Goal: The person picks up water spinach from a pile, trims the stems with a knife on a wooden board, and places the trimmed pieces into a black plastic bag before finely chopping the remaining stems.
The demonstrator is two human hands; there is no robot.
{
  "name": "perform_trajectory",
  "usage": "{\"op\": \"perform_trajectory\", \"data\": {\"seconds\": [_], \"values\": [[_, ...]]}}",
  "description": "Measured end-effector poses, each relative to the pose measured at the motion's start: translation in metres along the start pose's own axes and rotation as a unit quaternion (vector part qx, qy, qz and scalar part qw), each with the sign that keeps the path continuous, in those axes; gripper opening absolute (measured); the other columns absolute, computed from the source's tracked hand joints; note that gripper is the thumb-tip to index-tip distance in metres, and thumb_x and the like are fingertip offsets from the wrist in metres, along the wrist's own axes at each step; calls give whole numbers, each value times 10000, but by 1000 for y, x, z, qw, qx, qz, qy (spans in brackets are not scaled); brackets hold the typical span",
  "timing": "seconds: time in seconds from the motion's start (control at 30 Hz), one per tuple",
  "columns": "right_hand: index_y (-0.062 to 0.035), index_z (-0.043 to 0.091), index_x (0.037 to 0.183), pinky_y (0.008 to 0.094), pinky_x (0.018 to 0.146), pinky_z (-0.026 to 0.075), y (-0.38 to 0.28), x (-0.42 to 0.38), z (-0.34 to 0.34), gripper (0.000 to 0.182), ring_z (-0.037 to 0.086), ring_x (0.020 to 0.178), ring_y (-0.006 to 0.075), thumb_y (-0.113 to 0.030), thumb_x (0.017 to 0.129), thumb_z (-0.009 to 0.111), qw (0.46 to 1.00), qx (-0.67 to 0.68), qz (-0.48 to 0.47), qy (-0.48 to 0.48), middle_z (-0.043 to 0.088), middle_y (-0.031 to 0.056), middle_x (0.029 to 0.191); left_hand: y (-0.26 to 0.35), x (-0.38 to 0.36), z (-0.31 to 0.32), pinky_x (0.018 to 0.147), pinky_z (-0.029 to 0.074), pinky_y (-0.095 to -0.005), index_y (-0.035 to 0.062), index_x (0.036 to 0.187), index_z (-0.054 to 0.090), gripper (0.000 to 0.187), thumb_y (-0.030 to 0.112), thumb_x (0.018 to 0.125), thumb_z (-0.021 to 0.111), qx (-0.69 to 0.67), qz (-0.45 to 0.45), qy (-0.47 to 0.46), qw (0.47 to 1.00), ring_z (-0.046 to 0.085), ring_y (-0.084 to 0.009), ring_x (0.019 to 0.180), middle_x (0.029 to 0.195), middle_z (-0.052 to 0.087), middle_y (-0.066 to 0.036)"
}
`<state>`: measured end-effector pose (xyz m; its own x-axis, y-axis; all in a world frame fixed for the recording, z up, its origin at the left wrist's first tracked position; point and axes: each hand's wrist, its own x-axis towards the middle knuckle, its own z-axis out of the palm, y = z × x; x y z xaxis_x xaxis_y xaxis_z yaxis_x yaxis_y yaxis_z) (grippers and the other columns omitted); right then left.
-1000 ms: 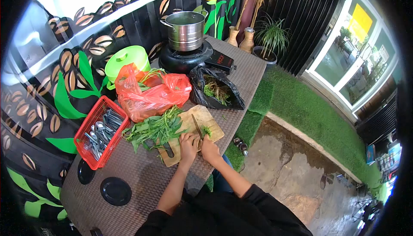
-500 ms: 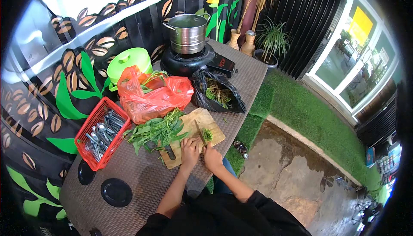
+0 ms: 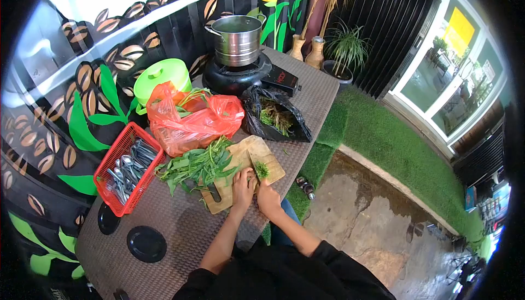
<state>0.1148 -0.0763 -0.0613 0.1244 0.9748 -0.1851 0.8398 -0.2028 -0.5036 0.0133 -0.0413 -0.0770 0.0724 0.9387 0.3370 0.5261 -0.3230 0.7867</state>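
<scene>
My right hand (image 3: 268, 198) is wrapped round the handle of a knife (image 3: 252, 161), whose blade lies over a wooden cutting board (image 3: 271, 156). Chopped greens (image 3: 262, 170) sit just right of the blade. My left hand (image 3: 242, 187) is on the board beside the knife, fingers bent and pressed together; what they hold, if anything, is hidden. Left of it, a heap of leafy greens (image 3: 198, 164) covers part of the board and the table.
Behind the board are a red plastic bag (image 3: 186, 126), a black bag (image 3: 255, 121) of trimmings, a green pot (image 3: 162, 79) and a steel pot (image 3: 237, 43) on a stove. A red cutlery basket (image 3: 130, 170) and black plates (image 3: 146, 244) are at left.
The view has shifted slightly. My hands and the knife stay in nearly the same place on the board, with my right hand a little lower against it.
</scene>
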Motion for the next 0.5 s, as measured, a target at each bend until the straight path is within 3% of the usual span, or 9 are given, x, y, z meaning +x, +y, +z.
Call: {"op": "perform_trajectory", "data": {"seconds": [0.1, 0.17, 0.23, 0.3, 0.37, 0.5], "values": [[30, 415, 1046, 501, 647, 520, 6, 20, -4, 303, 630, 769, 446, -252, 935, 420, 999, 11, -49, 6, 623, 288, 812, -6, -3, 4, 830, 415, -444, 70, 1107, 509, 262, 71, 850, 561, 3, -18, 1, 1000, 511, -345, 969, 982, 575, -136], [35, 417, 1044, 510, 658, 516, 5, 19, -8, 293, 627, 780, 451, -238, 937, 406, 999, -4, -47, 4, 622, 296, 820, -10, -2, 6, 817, 421, -447, 71, 1103, 512, 247, 86, 860, 552, 4, 6, 8, 1000, 508, -360, 965, 996, 559, -151], [53, 406, 1076, 472, 631, 536, -2, 3, -13, 272, 651, 762, 404, -139, 883, 422, 1000, -16, -11, -20, 633, 278, 812, -5, -3, 3, 796, 430, -430, 49, 1067, 505, 243, 40, 832, 567, 12, 4, 19, 1000, 544, -336, 922, 962, 573, -150], [49, 404, 1092, 485, 642, 531, -4, 1, -4, 296, 645, 753, 420, -169, 893, 417, 1000, -6, 1, -3, 633, 277, 814, 0, -2, 2, 776, 440, -414, 26, 1031, 498, 244, -6, 805, 583, 16, 1, 28, 999, 579, -311, 878, 929, 588, -150], [47, 398, 1106, 488, 644, 529, -2, 9, -1, 306, 644, 754, 423, -171, 893, 422, 1000, -1, -19, 4, 633, 276, 816, 1, -1, -1, 820, 419, -431, 58, 1055, 508, 222, 75, 842, 564, -20, -3, 2, 1000, 525, -336, 945, 944, 578, -135], [15, 411, 1050, 529, 675, 501, -5, 12, -17, 285, 620, 804, 457, -244, 931, 411, 999, 33, -27, -17, 616, 305, 850, 0, -2, 2, 818, 419, -422, 51, 1014, 509, 192, 65, 832, 569, -4, -12, 22, 1000, 536, -317, 922, 925, 593, -119]]}}
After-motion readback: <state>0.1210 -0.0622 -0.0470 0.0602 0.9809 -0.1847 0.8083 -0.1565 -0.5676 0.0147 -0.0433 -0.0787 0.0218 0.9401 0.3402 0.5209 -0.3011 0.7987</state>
